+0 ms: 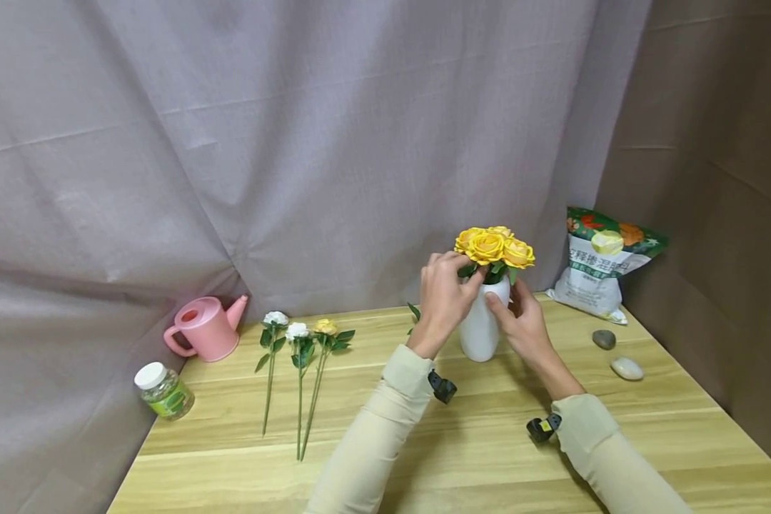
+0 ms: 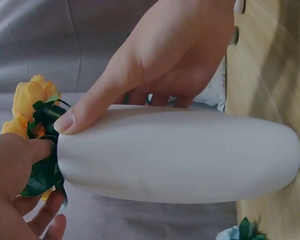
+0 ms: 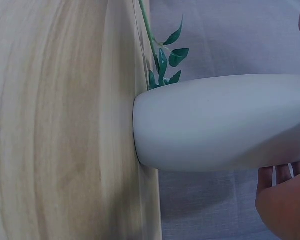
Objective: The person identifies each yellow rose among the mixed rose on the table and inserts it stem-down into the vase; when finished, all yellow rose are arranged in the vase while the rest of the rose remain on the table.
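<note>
A white vase (image 1: 480,330) stands upright on the table with several yellow roses (image 1: 488,246) bunched in its mouth. My left hand (image 1: 442,294) reaches in from the left, thumb and fingers closed around the green leaves (image 2: 42,177) and stems just below the blooms. From the other side my right hand (image 1: 525,325) grips the upper part of the vase. Its thumb lies at the rim in the left wrist view, and its fingers pass behind the vase. The lower vase body (image 3: 210,125) shows in the right wrist view.
Two white flowers (image 1: 298,330) and a yellow flower (image 1: 325,326) lie left on the wooden table (image 1: 231,457). A pink watering can (image 1: 208,328) and a lidded jar (image 1: 167,392) are farther left. At right are a fertilizer bag (image 1: 591,275) and two stones (image 1: 627,368). A leafy stem (image 3: 162,62) lies behind the vase.
</note>
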`<move>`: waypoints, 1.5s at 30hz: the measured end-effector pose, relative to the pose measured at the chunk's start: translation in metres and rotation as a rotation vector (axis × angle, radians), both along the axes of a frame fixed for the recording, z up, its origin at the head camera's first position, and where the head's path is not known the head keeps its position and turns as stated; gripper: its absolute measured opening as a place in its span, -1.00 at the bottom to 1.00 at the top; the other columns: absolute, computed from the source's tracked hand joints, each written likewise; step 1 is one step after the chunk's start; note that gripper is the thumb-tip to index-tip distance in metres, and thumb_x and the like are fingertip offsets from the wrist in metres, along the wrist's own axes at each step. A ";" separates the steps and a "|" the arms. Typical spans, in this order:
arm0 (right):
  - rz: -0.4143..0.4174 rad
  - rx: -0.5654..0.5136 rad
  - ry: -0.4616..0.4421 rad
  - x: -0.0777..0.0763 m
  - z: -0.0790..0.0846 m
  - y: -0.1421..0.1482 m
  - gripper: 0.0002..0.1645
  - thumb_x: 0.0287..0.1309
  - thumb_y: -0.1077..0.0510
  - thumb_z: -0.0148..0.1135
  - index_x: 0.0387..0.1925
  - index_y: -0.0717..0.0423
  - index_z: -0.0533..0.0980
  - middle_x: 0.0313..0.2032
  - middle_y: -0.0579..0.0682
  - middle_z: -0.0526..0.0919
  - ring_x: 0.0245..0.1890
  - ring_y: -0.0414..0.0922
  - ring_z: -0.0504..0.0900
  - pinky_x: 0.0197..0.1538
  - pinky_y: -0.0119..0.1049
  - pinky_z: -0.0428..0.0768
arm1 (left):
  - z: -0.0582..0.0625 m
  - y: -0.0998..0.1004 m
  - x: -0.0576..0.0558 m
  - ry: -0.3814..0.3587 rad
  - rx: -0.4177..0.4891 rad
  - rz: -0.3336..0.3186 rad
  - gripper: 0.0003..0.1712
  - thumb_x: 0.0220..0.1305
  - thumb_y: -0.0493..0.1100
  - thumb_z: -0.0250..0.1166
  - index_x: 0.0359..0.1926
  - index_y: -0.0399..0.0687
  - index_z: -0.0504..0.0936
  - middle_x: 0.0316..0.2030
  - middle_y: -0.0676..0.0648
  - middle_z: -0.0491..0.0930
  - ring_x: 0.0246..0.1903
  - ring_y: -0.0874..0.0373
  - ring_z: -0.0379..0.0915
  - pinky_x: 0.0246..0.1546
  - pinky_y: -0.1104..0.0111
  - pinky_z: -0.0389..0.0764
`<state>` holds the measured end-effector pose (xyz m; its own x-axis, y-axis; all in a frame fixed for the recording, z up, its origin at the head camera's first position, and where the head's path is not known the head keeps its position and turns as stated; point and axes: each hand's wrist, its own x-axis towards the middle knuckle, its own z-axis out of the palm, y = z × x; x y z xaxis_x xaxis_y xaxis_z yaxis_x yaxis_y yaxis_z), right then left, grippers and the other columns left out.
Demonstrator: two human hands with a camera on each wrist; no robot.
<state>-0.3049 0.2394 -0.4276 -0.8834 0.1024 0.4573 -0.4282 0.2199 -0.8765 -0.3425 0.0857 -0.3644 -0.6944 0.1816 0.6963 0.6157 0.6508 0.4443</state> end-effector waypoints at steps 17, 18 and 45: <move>-0.021 -0.009 -0.001 -0.020 -0.024 0.003 -0.33 0.38 0.10 0.23 0.43 0.07 0.26 0.29 0.19 0.49 0.14 -0.34 0.53 0.15 -0.50 0.53 | -0.049 -0.119 0.016 -0.083 0.227 -0.124 -0.80 0.32 -0.13 0.38 -0.08 -0.08 0.73 -0.15 0.00 0.76 -0.10 0.14 0.68 0.00 0.24 0.70; -0.017 -0.009 -0.004 -0.019 -0.022 0.002 -0.33 0.38 0.10 0.23 0.43 0.09 0.26 0.29 0.20 0.49 0.14 -0.34 0.53 0.16 -0.50 0.53 | -0.054 -0.133 0.016 -0.101 0.222 -0.094 -0.82 0.31 -0.16 0.38 -0.10 -0.10 0.74 -0.16 -0.02 0.76 -0.11 0.10 0.68 -0.01 0.20 0.71; -0.028 -0.031 0.027 -0.020 -0.029 0.009 -0.36 0.38 0.08 0.23 0.42 -0.01 0.28 0.27 0.13 0.50 0.17 -0.30 0.53 0.14 -0.55 0.53 | -0.111 -0.249 0.021 -0.372 -0.146 0.312 -0.84 0.01 -0.41 0.46 -0.31 -0.28 0.73 -0.49 -0.15 0.76 -0.43 -0.01 0.71 -0.43 0.19 0.68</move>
<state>-0.3247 0.2486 -0.4564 -0.8675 0.1415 0.4769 -0.4457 0.2046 -0.8715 -0.3220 -0.1633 -0.4753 -0.9272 0.0032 0.3745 0.1996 0.8504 0.4869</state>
